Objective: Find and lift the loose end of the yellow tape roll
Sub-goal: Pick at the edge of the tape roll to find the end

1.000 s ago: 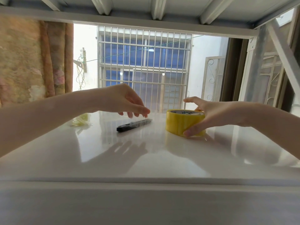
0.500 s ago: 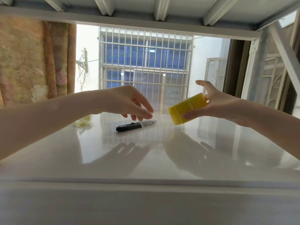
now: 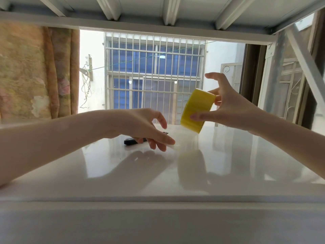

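My right hand (image 3: 233, 110) grips the yellow tape roll (image 3: 197, 110) between thumb and fingers and holds it tilted in the air above the white table (image 3: 175, 175). A pale, see-through strip of tape (image 3: 186, 140) runs from the roll's lower edge down to the left. My left hand (image 3: 146, 127) hovers low over the table to the left of the roll, and its thumb and fingertips pinch the end of that strip.
A black utility knife (image 3: 130, 142) lies on the table behind my left hand, partly hidden by the fingers. A barred window is at the back, a curtain at the left, and a white frame and slats overhead.
My right hand has raised the roll from the table and tipped it further on edge. My left hand stayed low, and the strip between them has lengthened.
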### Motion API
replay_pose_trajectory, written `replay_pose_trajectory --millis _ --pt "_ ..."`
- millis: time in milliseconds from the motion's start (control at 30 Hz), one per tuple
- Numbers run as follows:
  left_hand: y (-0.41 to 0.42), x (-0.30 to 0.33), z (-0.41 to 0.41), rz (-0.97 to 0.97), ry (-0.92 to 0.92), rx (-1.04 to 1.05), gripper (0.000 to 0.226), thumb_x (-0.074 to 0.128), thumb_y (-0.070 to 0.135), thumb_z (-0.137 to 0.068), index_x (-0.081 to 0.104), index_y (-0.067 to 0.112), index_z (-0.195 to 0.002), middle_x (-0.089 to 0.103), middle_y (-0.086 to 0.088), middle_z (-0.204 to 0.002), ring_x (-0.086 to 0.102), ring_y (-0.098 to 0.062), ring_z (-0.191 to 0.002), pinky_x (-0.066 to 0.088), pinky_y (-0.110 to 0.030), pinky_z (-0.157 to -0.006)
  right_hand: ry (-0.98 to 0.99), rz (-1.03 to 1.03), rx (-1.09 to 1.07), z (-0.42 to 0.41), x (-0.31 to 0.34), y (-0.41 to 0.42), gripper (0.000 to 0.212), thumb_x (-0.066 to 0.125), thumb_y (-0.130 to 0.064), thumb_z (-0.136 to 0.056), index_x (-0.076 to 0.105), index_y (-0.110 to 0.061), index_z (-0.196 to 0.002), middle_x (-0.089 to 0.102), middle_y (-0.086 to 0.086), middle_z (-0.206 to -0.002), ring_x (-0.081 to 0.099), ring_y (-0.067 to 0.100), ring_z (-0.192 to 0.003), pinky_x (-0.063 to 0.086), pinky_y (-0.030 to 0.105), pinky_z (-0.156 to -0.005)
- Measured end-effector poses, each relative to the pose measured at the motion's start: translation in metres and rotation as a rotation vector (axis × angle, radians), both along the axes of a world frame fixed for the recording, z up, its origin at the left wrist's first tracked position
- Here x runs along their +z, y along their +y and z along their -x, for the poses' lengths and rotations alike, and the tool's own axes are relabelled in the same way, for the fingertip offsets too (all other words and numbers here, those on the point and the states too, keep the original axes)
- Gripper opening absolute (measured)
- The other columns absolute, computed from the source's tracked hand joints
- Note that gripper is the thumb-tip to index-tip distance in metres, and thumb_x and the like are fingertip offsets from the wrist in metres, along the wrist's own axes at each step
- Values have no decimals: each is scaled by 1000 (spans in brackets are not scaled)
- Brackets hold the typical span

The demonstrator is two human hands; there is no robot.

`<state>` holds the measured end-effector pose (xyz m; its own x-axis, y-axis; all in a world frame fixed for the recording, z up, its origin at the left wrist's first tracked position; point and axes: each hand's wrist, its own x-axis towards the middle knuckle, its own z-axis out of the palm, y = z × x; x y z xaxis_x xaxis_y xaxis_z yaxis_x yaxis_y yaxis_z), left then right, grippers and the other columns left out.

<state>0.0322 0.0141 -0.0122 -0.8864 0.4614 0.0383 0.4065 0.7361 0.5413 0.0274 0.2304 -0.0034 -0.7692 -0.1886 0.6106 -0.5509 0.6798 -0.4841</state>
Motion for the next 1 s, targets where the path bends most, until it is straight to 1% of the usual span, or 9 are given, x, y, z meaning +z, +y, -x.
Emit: replay_pose_trajectory --millis 167,267,333,433,633,700,800,900,1000 --pt "5 -3 -2 46 30 -78 23 69 39 -75 54 28 -90 71 12 -64 58 1 -53 48 -22 -69 45 -65 23 1 -1 -3 90 79 -29 -65 20 -34 -132 44 -5 -110 51 6 -78 41 10 -57" --pt "6 -3 -6 34 58 -105 14 68 35 -78 59 26 -84 68 11 -59 50 0 -44 40 -7 -46 30 -82 44 2 0 -3 88 79 -29 -65 22 -34 -131 45 -9 -103 52 6 -77 43 9 -55" --pt "7 -3 -8 17 67 -115 12 68 32 -78 61 24 -83 67 9 -56 46 -2 -40 34 -4 -37 22 -87 64 2 0 -4 87 79 -27 -65 22 -33 -131 45 -16 -95 52 5 -77 45 6 -53" --pt "7 -5 -8 34 74 -131 8 68 32 -79 62 26 -80 62 7 -49 41 -3 -35 33 -6 -36 26 -104 80 5 -1 -6 86 79 -26 -66 23 -32 -131 44 -16 -97 51 4 -76 42 -2 -52" --pt "5 -7 -7 123 177 -161 12 64 40 -79 62 28 -81 51 9 -44 42 -1 -35 30 -2 -38 32 -133 93 9 -2 -7 86 78 -26 -67 23 -32 -132 44 -8 -109 50 3 -78 43 0 -53" --pt "3 -9 -6 182 297 -200 17 61 45 -79 61 29 -84 48 11 -47 40 -2 -39 31 -4 -41 33 -145 94 9 -3 -8 85 78 -27 -67 23 -32 -132 43 -7 -110 51 5 -78 43 1 -52" --pt "2 -11 -6 310 475 -261 14 55 49 -82 52 36 -88 51 15 -70 46 -1 -60 38 -5 -61 36 -149 91 10 -4 -7 85 78 -27 -67 24 -31 -132 45 -5 -110 51 12 -81 44 6 -56" --pt "4 -13 -10 342 471 -332 10 49 42 -88 47 40 -98 44 27 -94 47 8 -89 36 0 -74 38 -155 88 11 -4 -7 85 78 -28 -66 24 -31 -131 46 -3 -109 51 10 -78 45 4 -56" --pt "7 -16 -11 413 476 -368 23 40 40 -92 43 39 -115 35 33 -101 41 8 -100 30 1 -81 29 -150 93 11 -5 -7 83 78 -27 -67 24 -31 -130 48 0 -107 52 10 -75 45 1 -56"
